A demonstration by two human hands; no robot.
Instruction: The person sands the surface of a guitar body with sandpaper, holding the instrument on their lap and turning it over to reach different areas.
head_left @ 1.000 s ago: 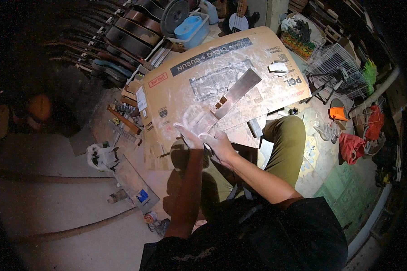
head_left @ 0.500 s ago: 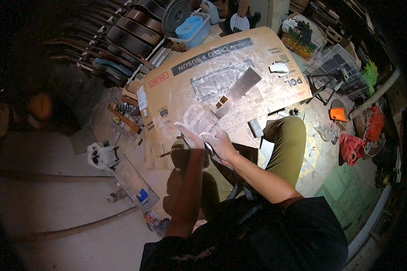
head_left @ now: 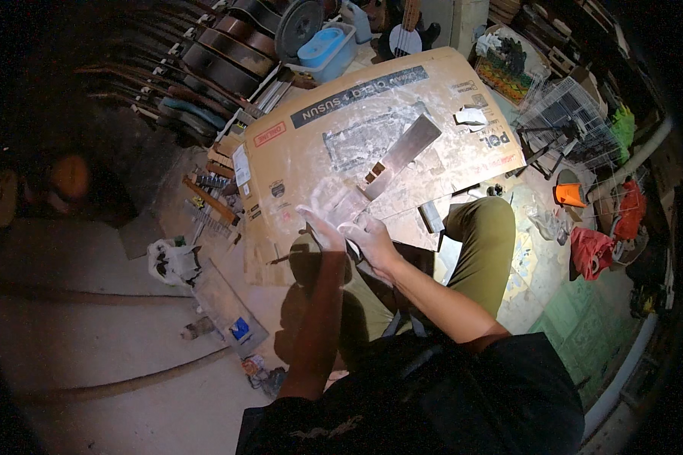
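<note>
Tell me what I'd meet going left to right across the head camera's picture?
Grey board with a blue patch → left hand → right hand → white scrap on the cardboard → orange object → bright green item.

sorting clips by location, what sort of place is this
Probably a workshop for stringed instruments: guitars are lined up at the upper left, another stringed instrument shows at the top, and a white-dusted cardboard sheet lies in the middle.
</note>
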